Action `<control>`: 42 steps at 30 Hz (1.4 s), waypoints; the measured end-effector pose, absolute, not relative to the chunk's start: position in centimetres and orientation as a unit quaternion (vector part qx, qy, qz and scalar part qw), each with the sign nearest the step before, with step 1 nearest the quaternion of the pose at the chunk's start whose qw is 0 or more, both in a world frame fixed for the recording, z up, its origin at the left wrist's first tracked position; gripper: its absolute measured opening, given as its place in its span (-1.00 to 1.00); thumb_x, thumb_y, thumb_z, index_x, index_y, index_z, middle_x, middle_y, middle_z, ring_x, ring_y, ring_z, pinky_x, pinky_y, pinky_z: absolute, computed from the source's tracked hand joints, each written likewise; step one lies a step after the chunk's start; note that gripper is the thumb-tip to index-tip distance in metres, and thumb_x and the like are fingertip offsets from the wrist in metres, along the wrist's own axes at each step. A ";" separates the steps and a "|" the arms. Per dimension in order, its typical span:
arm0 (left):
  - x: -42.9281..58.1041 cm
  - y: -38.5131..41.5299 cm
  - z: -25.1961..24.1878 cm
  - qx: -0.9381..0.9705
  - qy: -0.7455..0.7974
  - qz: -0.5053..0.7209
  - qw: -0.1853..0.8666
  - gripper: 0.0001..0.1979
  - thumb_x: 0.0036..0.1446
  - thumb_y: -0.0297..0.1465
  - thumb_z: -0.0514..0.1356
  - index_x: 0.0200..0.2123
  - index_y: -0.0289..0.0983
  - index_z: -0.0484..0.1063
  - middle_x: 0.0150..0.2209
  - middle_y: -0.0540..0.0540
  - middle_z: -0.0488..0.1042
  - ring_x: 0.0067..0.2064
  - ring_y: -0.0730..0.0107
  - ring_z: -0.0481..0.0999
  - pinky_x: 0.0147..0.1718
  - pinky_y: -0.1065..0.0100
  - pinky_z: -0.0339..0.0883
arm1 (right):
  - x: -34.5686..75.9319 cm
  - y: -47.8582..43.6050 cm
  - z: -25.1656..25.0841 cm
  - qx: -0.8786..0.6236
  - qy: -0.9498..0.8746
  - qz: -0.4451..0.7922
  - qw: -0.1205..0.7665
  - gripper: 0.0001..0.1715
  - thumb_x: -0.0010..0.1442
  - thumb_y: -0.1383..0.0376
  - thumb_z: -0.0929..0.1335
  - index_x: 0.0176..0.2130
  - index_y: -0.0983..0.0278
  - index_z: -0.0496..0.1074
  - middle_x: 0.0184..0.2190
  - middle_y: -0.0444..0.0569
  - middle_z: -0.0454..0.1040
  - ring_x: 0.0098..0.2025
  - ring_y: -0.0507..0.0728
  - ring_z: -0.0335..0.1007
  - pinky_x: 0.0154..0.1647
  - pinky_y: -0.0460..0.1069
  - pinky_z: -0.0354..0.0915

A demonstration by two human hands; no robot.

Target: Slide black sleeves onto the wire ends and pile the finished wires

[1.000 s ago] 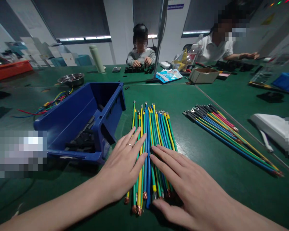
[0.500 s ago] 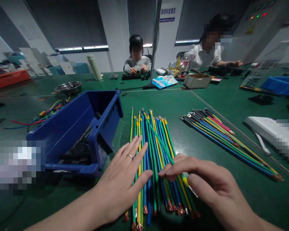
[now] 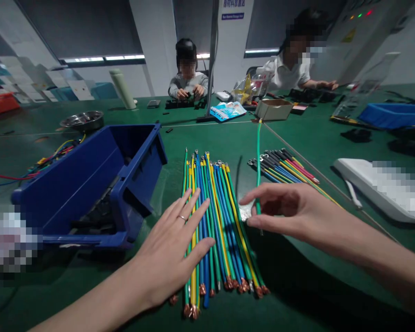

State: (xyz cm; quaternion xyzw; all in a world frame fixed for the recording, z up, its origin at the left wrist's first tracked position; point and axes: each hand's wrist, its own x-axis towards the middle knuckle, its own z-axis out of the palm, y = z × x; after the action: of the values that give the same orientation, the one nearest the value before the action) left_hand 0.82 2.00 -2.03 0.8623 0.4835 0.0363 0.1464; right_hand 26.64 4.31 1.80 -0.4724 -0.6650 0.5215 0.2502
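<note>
My left hand [image 3: 171,240] lies flat with fingers spread on the left part of a row of green, yellow and blue wires [image 3: 224,221]. These have crimped metal terminals at the far ends and mostly bare copper strands at the near ends. My right hand [image 3: 283,207] pinches a single green wire [image 3: 258,157] near its lower end and keeps it upright, to the right of the row. Behind that hand lies a second bunch of wires [image 3: 287,168] with black sleeves at their terminals, partly hidden by my hand and forearm.
A blue bin [image 3: 69,184] with black parts [image 3: 98,221] stands left of the row. A metal bowl [image 3: 83,121] and tangled wires [image 3: 51,161] are beyond it. On the right sits a white object [image 3: 370,189]. Two people work across the green table, near a cardboard box [image 3: 275,110].
My right hand has lifted the green wire off the row, moved right and turned it upright. My left hand stays on the wires. The view has shifted slightly.
</note>
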 end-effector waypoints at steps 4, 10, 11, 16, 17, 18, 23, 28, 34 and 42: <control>0.4 1.7 -2.0 0.861 0.471 0.059 0.182 -0.41 0.40 -0.02 -0.19 0.41 0.00 -0.20 0.46 0.03 -0.35 0.45 0.14 -0.33 0.32 -0.16 -0.17 | 29.1 4.9 2.2 -0.472 -0.721 0.496 0.104 -0.62 0.04 0.05 0.50 -0.27 0.27 0.48 -0.54 -0.18 0.38 -0.52 -0.04 0.22 -0.56 -0.13 0.11; 0.4 1.1 -1.8 0.882 0.438 0.077 0.155 -0.44 0.42 -0.10 -0.11 0.40 0.02 -0.15 0.46 0.08 -0.26 0.45 0.12 -0.28 0.33 -0.17 -0.16 | 29.3 4.0 1.7 -0.417 -0.759 0.500 -0.004 -0.59 0.07 -0.02 0.47 -0.26 0.24 0.48 -0.50 -0.16 0.48 -0.47 -0.01 0.38 -0.51 -0.14 0.20; 0.4 1.1 -1.7 0.895 0.415 0.070 0.149 -0.44 0.42 -0.11 -0.09 0.40 0.02 -0.16 0.45 0.09 -0.23 0.45 0.14 -0.26 0.33 -0.15 -0.15 | 29.1 3.9 1.5 -0.408 -0.761 0.505 0.001 -0.61 0.10 -0.02 0.45 -0.29 0.25 0.48 -0.53 -0.18 0.46 -0.50 -0.02 0.36 -0.53 -0.14 0.19; 0.2 1.2 -1.8 0.925 0.354 0.062 0.123 -0.42 0.42 -0.21 -0.03 0.41 -0.03 -0.17 0.44 0.06 -0.15 0.43 0.24 -0.13 0.34 0.01 -0.07 | 28.0 4.0 0.0 -0.402 -0.837 0.334 0.165 -0.52 0.11 -0.09 0.42 -0.21 0.25 0.51 -0.29 -0.03 0.55 -0.26 0.10 0.44 -0.25 -0.01 0.37; 0.1 1.2 -1.9 0.927 0.349 0.061 0.122 -0.41 0.41 -0.23 -0.01 0.41 -0.05 -0.17 0.44 0.04 -0.15 0.43 0.23 -0.12 0.34 0.01 -0.06 | 27.7 3.9 -0.3 -0.383 -0.861 0.277 0.188 -0.34 0.04 -0.13 0.44 -0.03 0.23 0.48 -0.06 0.07 0.52 -0.03 0.20 0.42 -0.03 0.09 0.36; 0.0 1.3 -1.9 0.929 0.344 0.060 0.122 -0.40 0.41 -0.23 0.00 0.41 -0.06 -0.17 0.44 0.02 -0.14 0.43 0.22 -0.12 0.34 0.00 -0.05 | 27.5 3.7 -0.7 -0.356 -0.883 0.238 0.191 -0.10 -0.02 -0.18 0.46 0.16 0.23 0.36 0.16 0.14 0.38 0.19 0.28 0.27 0.16 0.18 0.25; -0.1 1.5 -2.2 0.933 0.336 0.061 0.117 -0.43 0.41 -0.21 0.00 0.40 -0.09 -0.08 0.43 -0.02 -0.11 0.42 0.21 -0.11 0.34 -0.02 -0.07 | 26.7 2.8 -1.8 -0.262 -0.938 0.191 0.122 0.36 -0.05 -0.24 0.43 0.42 0.29 -0.17 0.43 0.14 -0.16 0.43 0.32 -0.21 0.42 0.23 -0.28; -0.2 1.5 -2.1 0.933 0.337 0.053 0.115 -0.42 0.42 -0.19 -0.03 0.40 -0.11 -0.12 0.44 -0.04 -0.16 0.43 0.20 -0.13 0.34 0.00 -0.07 | 26.7 2.9 -2.2 -0.254 -0.945 0.180 0.099 0.29 0.06 -0.19 0.38 0.42 0.36 -0.22 0.43 0.15 -0.28 0.45 0.25 -0.31 0.43 0.15 -0.34; -0.5 1.2 -2.1 0.939 0.314 0.035 0.137 -0.18 0.31 0.07 -0.06 0.42 -0.22 -0.31 0.44 -0.17 -0.31 0.44 0.11 -0.23 0.34 -0.10 -0.24 | 26.6 2.9 -2.6 -0.250 -0.948 0.168 0.098 0.30 0.06 -0.20 0.38 0.42 0.40 -0.22 0.43 0.17 -0.30 0.45 0.22 -0.34 0.43 0.13 -0.33; 0.4 -0.9 -1.0 0.938 0.314 0.031 0.147 -0.13 0.23 0.03 0.13 0.42 -0.10 -0.23 0.44 -0.14 -0.25 0.41 -0.05 -0.16 0.29 -0.13 0.01 | 26.8 2.9 -1.8 -0.362 -0.910 0.094 0.178 -0.11 0.29 -0.06 0.26 0.39 0.29 -0.05 0.42 0.14 -0.10 0.44 0.22 -0.24 0.39 0.27 -0.13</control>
State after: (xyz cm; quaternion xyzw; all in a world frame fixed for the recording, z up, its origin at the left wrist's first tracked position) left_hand 0.39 -0.90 -1.02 0.9377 0.3135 0.0314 0.1466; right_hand 26.76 2.86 -1.79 -0.3623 -0.9101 0.0940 0.1778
